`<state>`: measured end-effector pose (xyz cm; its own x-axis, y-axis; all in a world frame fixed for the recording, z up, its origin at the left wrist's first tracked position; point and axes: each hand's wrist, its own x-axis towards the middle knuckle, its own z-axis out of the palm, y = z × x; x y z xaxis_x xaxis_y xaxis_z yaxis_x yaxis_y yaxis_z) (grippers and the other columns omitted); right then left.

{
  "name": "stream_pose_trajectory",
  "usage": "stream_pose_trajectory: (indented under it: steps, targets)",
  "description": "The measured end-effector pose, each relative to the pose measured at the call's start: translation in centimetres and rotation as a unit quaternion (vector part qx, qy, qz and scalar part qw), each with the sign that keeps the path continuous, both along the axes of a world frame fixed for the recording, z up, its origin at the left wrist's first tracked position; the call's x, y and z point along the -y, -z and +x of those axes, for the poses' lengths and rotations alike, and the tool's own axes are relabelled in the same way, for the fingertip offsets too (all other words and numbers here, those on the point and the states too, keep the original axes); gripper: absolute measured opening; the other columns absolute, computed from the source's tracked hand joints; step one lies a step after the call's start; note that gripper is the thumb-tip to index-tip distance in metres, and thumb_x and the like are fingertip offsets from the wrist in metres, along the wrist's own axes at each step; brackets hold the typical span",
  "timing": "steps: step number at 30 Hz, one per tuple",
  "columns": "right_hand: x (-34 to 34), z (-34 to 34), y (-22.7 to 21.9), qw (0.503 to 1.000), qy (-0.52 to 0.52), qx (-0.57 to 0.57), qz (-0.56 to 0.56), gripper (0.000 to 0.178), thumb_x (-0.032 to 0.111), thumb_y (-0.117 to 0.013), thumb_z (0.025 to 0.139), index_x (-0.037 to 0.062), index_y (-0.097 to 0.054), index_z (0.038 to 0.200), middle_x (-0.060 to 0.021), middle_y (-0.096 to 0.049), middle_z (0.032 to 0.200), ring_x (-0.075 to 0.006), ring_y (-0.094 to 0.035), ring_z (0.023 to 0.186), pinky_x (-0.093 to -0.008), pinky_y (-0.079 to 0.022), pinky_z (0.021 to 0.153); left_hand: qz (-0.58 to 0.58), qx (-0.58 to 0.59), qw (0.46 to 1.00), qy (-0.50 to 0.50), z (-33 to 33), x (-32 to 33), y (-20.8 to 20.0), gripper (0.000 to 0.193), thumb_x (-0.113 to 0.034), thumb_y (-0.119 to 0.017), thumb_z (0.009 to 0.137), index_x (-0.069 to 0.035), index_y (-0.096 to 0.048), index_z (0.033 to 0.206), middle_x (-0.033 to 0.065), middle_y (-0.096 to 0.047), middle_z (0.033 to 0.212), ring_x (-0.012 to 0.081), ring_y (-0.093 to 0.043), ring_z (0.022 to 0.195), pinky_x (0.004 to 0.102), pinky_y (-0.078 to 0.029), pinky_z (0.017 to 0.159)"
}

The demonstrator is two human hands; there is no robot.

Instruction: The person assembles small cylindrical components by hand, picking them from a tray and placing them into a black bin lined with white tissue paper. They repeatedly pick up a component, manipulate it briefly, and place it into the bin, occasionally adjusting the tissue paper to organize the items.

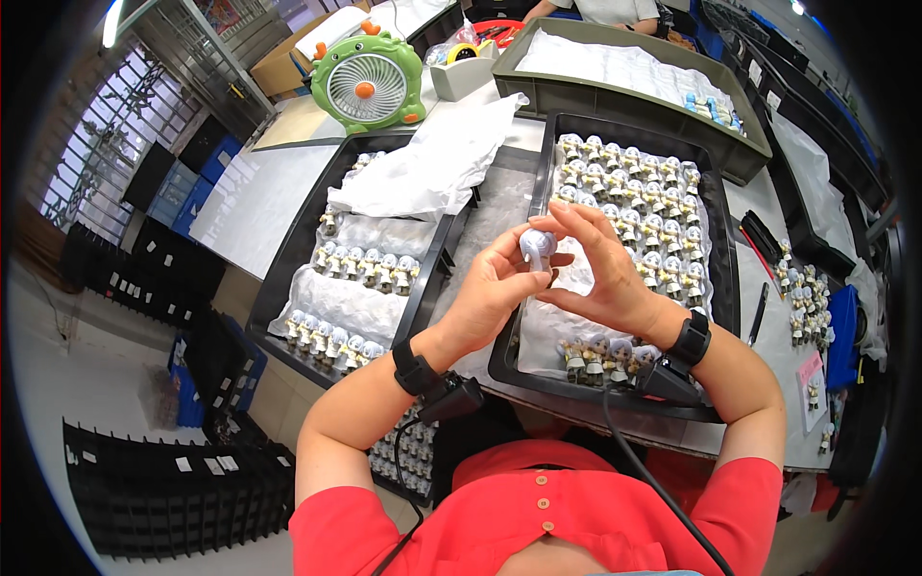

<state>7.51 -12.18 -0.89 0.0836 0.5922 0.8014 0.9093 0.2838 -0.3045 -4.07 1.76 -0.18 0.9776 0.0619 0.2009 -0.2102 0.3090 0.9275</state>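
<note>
Between my two hands, above the left edge of the right-hand tray, is a small figurine (536, 248) with pale lilac hair. My left hand (495, 286) pinches it between thumb and fingers. My right hand (605, 274) curves around its other side, thumb and fingertips close to it; whether they press on it is hard to see. Beneath my hands lies a black tray (722, 288) lined with white sheet, with rows of similar figurines (663, 226) at the far side and another row (600, 357) at the near side.
Left of it, another black tray (288, 278) holds more figurines under white sheets (432, 158). A green fan (367, 82) and an olive bin (624, 96) stand behind. On the right lie a black pen (759, 312) and loose figurines (805, 302). A person (615, 12) sits across.
</note>
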Motion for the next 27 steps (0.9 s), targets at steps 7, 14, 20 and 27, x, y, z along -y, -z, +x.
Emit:
stream_pose_trajectory:
  steps: [7,14,20,27]
  targets:
    - [0.1,-0.3,-0.7,0.999,-0.019,-0.048,-0.015,0.087,0.008,-0.080,0.062,0.0085,-0.037,0.137,-0.0090,-0.054,0.119,-0.0229,-0.050,0.105,-0.0328,-0.047,0.087,-0.114,-0.014,0.989,0.092,0.0,-0.7,-0.4,0.051,-0.009,-0.047,0.085,-0.001,-0.035,0.133,0.0117,-0.049,0.126,0.0270,-0.053,0.114,0.0366,-0.048,0.089]
    - [0.2,-0.2,-0.4,0.990,-0.030,-0.120,-0.061,0.073,0.010,-0.081,0.061,0.0069,-0.048,0.127,-0.0083,-0.052,0.110,-0.0225,-0.052,0.099,-0.0324,-0.046,0.087,-0.121,-0.028,0.987,0.102,0.1,-0.9,-0.5,0.044,-0.017,-0.043,0.092,-0.001,-0.036,0.133,0.0114,-0.048,0.126,0.0253,-0.054,0.112,0.0358,-0.048,0.089]
    - [0.5,1.1,-1.0,0.995,-0.013,-0.083,-0.053,0.069,0.012,-0.080,0.064,0.0071,-0.050,0.125,-0.0087,-0.058,0.111,-0.0216,-0.056,0.102,-0.0331,-0.045,0.089,-0.107,-0.023,0.991,0.073,0.0,-1.0,-0.2,0.042,-0.023,-0.044,0.095,-0.002,-0.037,0.130,0.0112,-0.050,0.125,0.0238,-0.055,0.111,0.0350,-0.047,0.090]
    - [2.6,6.1,-1.7,0.965,0.185,-0.146,-0.114,0.032,0.016,-0.069,0.078,0.0007,-0.061,0.105,-0.0105,-0.066,0.088,-0.0200,-0.064,0.084,-0.0331,-0.048,0.077,-0.136,-0.043,0.989,0.033,0.1,-1.0,0.6,0.028,-0.020,-0.055,0.092,-0.006,-0.049,0.116,0.0075,-0.057,0.107,0.0193,-0.060,0.096,0.0355,-0.048,0.087]
